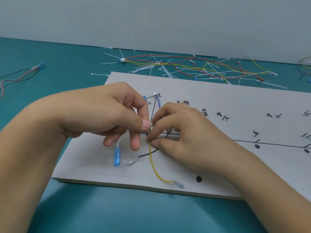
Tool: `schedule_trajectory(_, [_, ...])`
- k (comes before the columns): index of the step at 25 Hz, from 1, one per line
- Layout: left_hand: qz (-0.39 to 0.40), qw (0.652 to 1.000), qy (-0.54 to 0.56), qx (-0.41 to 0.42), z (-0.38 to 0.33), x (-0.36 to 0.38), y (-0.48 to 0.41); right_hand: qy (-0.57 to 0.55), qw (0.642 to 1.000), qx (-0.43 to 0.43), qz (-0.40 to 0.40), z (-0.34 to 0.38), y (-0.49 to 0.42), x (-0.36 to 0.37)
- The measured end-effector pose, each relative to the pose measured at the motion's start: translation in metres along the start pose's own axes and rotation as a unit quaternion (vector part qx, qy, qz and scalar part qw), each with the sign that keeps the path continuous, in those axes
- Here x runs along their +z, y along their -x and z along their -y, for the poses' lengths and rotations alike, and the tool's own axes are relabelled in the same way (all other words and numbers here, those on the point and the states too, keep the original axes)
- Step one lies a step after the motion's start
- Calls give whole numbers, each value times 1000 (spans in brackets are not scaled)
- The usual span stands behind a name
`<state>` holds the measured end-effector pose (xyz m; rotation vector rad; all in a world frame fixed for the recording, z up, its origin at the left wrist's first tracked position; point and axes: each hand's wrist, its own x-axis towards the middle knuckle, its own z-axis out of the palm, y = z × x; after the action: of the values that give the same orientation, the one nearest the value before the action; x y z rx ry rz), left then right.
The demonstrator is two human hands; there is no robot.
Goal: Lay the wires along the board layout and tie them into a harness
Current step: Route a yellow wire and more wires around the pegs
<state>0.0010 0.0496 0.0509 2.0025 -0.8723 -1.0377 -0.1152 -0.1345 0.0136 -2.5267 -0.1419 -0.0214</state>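
The left hand is pinching what looks like a small white cable tie between thumb and forefinger. The right hand is pinching the gathered wires just below it, holding them down at the junction on the board. The bundle is running near-to-far between both hands, and the yellow wire is trailing towards the board's near edge. The drawn trunk line is leading off rightward, nearer the right hand. Loose ties are lying on the worktop beyond.

Teal tabletop, pale grey wall
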Motion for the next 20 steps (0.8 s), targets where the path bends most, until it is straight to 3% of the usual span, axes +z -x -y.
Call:
schedule_trajectory(7, [-9, 998, -58, -36, 1, 7, -4, -60, 993, 38, -90, -2, -1, 1])
schedule_trajectory(20, [-64, 992, -56, -90, 6, -1, 2, -25, 999, -6, -30, 7, 1, 3])
